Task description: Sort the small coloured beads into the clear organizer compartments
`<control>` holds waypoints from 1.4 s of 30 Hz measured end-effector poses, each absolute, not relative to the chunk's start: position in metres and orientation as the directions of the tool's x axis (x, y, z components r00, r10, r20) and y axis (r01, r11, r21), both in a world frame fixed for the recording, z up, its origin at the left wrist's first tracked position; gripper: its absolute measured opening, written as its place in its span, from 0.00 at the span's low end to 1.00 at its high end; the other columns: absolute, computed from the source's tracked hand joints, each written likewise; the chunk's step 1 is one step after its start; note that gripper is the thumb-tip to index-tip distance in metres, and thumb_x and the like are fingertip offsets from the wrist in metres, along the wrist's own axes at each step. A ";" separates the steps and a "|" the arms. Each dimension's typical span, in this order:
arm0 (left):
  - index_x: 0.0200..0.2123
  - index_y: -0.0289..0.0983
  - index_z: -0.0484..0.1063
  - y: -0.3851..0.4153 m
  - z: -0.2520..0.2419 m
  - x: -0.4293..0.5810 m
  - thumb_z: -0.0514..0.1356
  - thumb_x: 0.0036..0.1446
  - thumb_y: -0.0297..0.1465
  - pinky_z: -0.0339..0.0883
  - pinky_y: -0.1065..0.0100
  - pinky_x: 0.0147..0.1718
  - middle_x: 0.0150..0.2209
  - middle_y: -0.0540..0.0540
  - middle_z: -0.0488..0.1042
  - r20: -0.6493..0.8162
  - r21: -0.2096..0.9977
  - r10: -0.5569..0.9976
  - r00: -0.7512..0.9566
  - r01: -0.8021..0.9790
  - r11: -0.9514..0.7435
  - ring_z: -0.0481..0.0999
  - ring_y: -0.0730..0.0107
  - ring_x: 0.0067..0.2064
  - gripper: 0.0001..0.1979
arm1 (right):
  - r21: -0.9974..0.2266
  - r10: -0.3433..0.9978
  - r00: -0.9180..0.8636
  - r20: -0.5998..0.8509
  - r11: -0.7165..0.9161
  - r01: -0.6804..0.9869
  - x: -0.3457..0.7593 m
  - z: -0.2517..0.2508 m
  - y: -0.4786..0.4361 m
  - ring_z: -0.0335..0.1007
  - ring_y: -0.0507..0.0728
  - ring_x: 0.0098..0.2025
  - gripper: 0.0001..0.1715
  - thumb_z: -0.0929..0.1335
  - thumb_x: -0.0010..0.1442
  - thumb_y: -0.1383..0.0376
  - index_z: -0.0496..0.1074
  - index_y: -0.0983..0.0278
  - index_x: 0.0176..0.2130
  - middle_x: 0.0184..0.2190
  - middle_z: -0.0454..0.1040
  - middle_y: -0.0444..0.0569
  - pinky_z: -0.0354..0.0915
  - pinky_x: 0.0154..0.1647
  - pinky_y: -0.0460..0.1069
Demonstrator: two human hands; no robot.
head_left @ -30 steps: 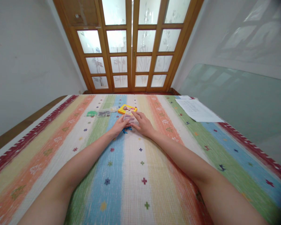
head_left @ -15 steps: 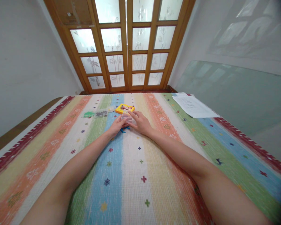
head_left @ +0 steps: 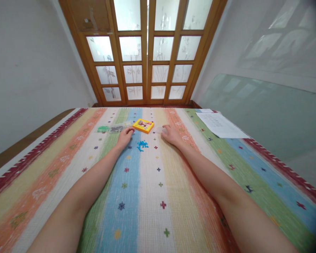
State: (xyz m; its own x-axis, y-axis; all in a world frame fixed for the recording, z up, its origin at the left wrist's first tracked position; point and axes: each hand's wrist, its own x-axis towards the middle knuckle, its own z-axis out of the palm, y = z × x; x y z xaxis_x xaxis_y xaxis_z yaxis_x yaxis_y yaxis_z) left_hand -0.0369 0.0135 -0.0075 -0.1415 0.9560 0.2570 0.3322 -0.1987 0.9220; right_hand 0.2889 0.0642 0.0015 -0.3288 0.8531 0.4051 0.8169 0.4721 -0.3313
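A small heap of blue plastic pieces (head_left: 142, 144) lies loose on the striped cloth between my hands. My right hand (head_left: 171, 135) is closed on a clear plastic bag (head_left: 160, 130), which sticks out to its left and is hard to see against the cloth. Left of the heap, my left hand (head_left: 125, 137) rests with its fingers curled together, their tips close to the near left corner of a yellow box (head_left: 143, 125). Whether those fingers hold anything is hidden.
Beyond my left hand lie a clear bag of dark pieces (head_left: 117, 129) and a clear bag of green pieces (head_left: 103, 129). A printed white sheet (head_left: 218, 124) lies at the table's far right. The striped tablecloth (head_left: 150, 211) covers the table, before wooden glazed doors (head_left: 149, 63).
My hands have moved apart from around the clear bag. The right one took it rightward, the left one shifted slightly left, and the blue heap is now uncovered.
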 end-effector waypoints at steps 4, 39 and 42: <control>0.44 0.38 0.80 0.020 -0.013 -0.047 0.60 0.59 0.33 0.69 0.52 0.58 0.45 0.41 0.81 0.341 0.834 0.929 -0.145 0.503 -0.227 0.79 0.55 0.49 0.13 | -0.282 0.806 -0.391 0.444 0.540 0.793 0.266 0.010 0.070 0.68 0.67 0.61 0.23 0.69 0.66 0.60 0.74 0.64 0.59 0.58 0.73 0.59 0.62 0.65 0.63; 0.73 0.42 0.60 0.000 0.002 -0.041 0.71 0.53 0.37 0.61 0.50 0.68 0.65 0.40 0.72 0.313 0.928 0.938 0.151 0.161 -0.336 0.71 0.52 0.66 0.46 | -0.446 0.657 -0.604 0.451 0.752 0.484 0.220 0.029 0.044 0.65 0.64 0.64 0.37 0.70 0.68 0.49 0.66 0.59 0.70 0.64 0.69 0.56 0.61 0.67 0.59; 0.73 0.42 0.60 -0.001 0.006 -0.037 0.72 0.51 0.34 0.67 0.53 0.64 0.63 0.40 0.74 0.275 0.957 0.949 0.151 0.052 -0.286 0.76 0.55 0.61 0.48 | -0.463 0.644 -0.593 0.484 0.763 0.450 0.223 0.028 0.052 0.67 0.64 0.63 0.35 0.67 0.70 0.48 0.66 0.59 0.69 0.62 0.71 0.56 0.62 0.67 0.60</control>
